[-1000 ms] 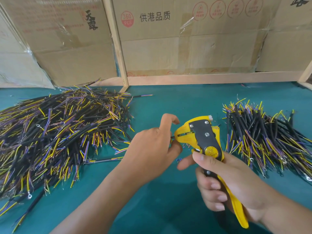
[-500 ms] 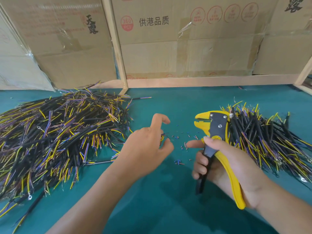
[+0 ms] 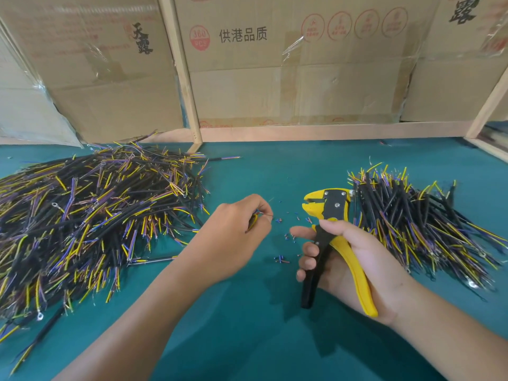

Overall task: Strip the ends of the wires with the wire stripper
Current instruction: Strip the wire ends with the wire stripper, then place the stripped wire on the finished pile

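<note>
Hands [image 3: 231,232] over teal table [image 3: 275,339] — cardboard boxes [image 3: 297,78] behind

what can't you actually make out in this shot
All in the head view:
- The wire the left hand pinches: its curled fingers hide all but the tips.
- Whether those tips are stripped: too small.
- The wire stripper handles: partly covered by the right hand.
- The left wire pile: cut off by the left edge.

Left hand [image 3: 233,232] mid-worktop, forearm angling in from the near edge, fingertips pinched together. Right hand [image 3: 354,259] just right of it, palm up, fingers curled in a grip.
</note>
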`<state>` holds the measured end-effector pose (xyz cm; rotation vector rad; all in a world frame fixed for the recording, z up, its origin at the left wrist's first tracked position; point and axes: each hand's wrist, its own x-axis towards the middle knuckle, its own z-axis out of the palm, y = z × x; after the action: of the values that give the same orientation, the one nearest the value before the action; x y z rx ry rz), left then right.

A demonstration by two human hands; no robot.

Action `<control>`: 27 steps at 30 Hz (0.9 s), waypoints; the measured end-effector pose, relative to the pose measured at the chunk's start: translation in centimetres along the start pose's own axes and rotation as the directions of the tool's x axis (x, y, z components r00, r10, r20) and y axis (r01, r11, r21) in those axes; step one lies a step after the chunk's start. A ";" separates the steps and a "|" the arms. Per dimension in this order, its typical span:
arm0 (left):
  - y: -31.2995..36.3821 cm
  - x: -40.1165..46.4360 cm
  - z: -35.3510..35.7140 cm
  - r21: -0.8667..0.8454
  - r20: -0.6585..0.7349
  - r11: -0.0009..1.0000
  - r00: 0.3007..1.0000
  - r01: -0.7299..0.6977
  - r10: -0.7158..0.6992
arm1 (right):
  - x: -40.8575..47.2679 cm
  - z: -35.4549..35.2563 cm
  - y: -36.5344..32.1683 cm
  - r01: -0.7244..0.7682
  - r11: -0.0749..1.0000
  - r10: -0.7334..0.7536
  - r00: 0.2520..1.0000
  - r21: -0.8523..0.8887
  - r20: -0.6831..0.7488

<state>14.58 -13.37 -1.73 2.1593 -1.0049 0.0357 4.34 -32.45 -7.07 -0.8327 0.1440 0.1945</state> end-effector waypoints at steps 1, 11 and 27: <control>0.2 0.0 0.0 -0.003 -0.016 1.000 1.000 -0.003 0.003 | -0.3 0.2 -0.4 0.015 1.000 -0.015 0.999 0.004 -0.033; 8.0 1.7 -1.4 -0.585 0.250 0.793 0.968 0.171 -0.024 | -0.9 2.4 -1.5 0.033 0.995 -0.014 0.983 0.099 -0.184; 6.5 9.7 3.4 -0.013 -0.144 0.998 0.988 -0.058 0.055 | -0.1 1.9 -0.9 -0.030 0.989 0.059 0.978 0.147 -0.199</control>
<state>16.04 -24.56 2.91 2.0800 -0.9792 0.2058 4.53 -31.68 -5.13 -0.7050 0.3644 0.1395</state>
